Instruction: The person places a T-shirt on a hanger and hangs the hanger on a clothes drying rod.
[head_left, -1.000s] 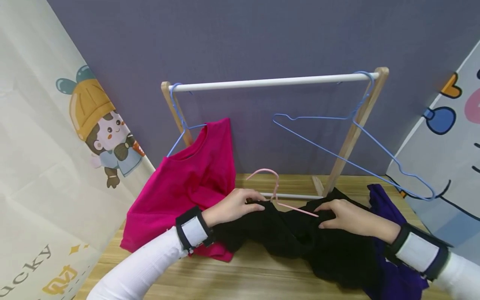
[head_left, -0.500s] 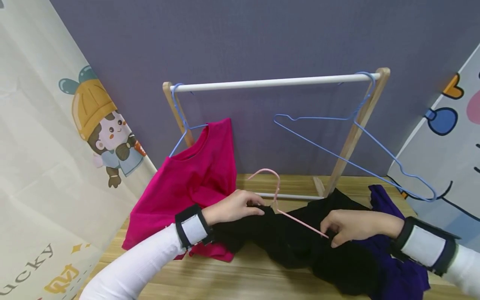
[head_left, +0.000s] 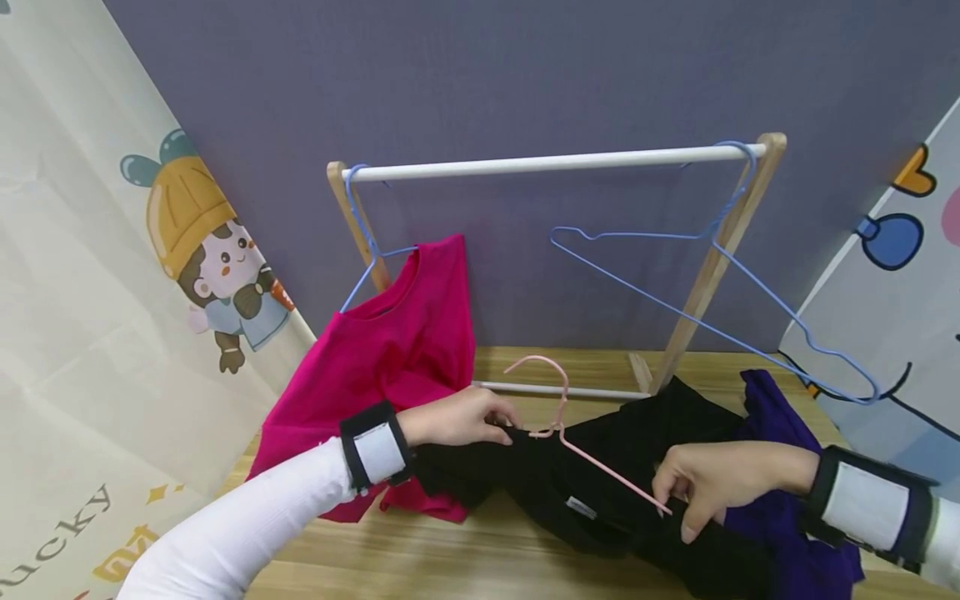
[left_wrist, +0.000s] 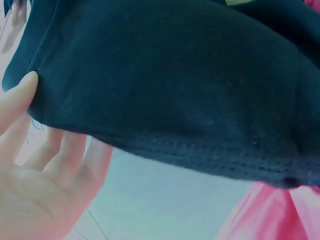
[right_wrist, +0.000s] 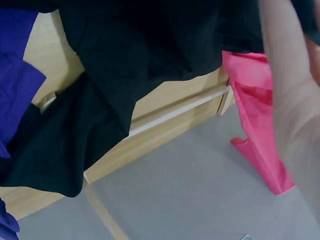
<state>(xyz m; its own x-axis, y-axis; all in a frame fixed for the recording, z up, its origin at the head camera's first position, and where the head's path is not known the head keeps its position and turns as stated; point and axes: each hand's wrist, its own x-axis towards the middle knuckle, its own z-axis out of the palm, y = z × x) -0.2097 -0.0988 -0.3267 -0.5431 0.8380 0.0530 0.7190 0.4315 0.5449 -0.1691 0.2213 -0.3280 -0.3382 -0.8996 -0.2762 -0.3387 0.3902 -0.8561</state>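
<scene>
A black T-shirt (head_left: 600,475) with a small white label spreads across the middle in the head view. At its left shoulder, my left hand (head_left: 465,417) pinches the cloth. The left wrist view shows that thumb over the fabric (left_wrist: 165,85) and the fingers behind it. A pink hanger (head_left: 611,473) stands with its hook up at the collar. Its left arm is mostly hidden by the shirt, while the right arm slants down over the cloth. My right hand (head_left: 723,483) pinches the shirt's right side, fingers right at the hanger's tip.
Behind is a rack with a white rod (head_left: 555,162). A magenta shirt (head_left: 375,367) hangs at its left on a blue hanger (head_left: 360,217); another blue hanger (head_left: 630,287) hangs bare at the right. A purple garment (head_left: 795,508) lies under the right forearm on the wooden table (head_left: 450,567).
My right hand has moved down and toward me with the shirt's right side, and the label has come into sight. My left hand has shifted slightly left and down; the pink hanger sits lower.
</scene>
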